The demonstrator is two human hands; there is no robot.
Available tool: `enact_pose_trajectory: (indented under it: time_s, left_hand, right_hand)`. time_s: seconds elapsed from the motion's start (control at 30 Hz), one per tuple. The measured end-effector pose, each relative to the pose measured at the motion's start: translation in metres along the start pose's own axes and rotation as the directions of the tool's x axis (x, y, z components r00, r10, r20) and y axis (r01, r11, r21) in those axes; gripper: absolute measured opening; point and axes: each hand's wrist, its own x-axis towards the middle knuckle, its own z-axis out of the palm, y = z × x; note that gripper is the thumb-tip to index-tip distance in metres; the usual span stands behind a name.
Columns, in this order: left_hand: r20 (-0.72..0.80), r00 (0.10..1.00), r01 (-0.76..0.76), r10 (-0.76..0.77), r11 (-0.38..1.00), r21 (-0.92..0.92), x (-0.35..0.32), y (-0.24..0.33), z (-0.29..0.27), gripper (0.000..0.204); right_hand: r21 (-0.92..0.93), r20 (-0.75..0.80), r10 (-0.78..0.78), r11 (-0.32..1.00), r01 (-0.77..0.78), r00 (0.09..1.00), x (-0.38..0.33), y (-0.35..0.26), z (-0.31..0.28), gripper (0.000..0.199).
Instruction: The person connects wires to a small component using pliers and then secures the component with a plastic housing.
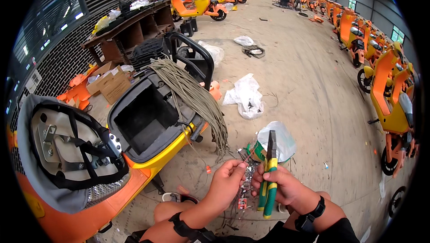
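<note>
My left hand [224,184] is closed, with thumb and forefinger pinching a thin reddish wire [249,155] that points up toward the pliers. In my right hand [284,184] are combination pliers [270,164] with green and yellow handles, their dark jaws upward. The jaws look closed, and I cannot tell whether the wire touches them. To the left, an orange and yellow scooter [168,151] has its seat [76,153] tipped up, baring a black storage box [148,117]. A thick bundle of olive-grey cords [197,97] drapes over its rear.
Beyond my hands stands a green container with a white plastic bag [282,142]. Wire scraps litter the floor below. Another white bag [246,97] lies farther off. Parked scooters [385,95] line the right side. Cardboard boxes [112,84] and a brown workbench [130,32] stand at left.
</note>
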Motion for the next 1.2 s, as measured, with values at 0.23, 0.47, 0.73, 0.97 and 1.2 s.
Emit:
enact_pose_trajectory:
  time_s: [0.23, 0.47, 0.73, 0.97, 1.2]
  left_hand:
    - [-0.003, 0.998, 0.06, -0.06, 0.997, -0.043, -0.005, 0.003, -0.001, 0.017]
    - [0.024, 0.998, 0.062, -0.059, 0.991, -0.115, -0.006, -0.002, 0.003, 0.018]
    - [0.067, 0.989, 0.134, -0.13, 0.989, -0.059, -0.008, -0.004, 0.004, 0.021]
    - [0.171, 0.974, 0.111, -0.148, 0.971, 0.21, -0.005, -0.013, 0.0, 0.026]
    - [0.155, 0.983, 0.006, -0.094, 0.873, 0.487, 0.0, -0.014, 0.0, 0.03]
  right_hand:
    - [-0.267, -0.143, -0.025, 0.964, -0.014, 0.989, -0.005, -0.008, 0.009, 0.051]
    - [-0.517, -0.105, -0.049, 0.856, -0.013, 0.993, -0.005, -0.012, 0.026, 0.061]
    - [-0.569, -0.095, -0.039, 0.822, -0.022, 0.995, -0.007, -0.013, 0.022, 0.07]
    - [-0.599, -0.148, -0.188, 0.799, 0.063, 0.971, -0.014, -0.037, 0.026, 0.07]
    - [-0.629, -0.18, -0.239, 0.774, 0.075, 0.954, -0.017, -0.043, 0.023, 0.069]
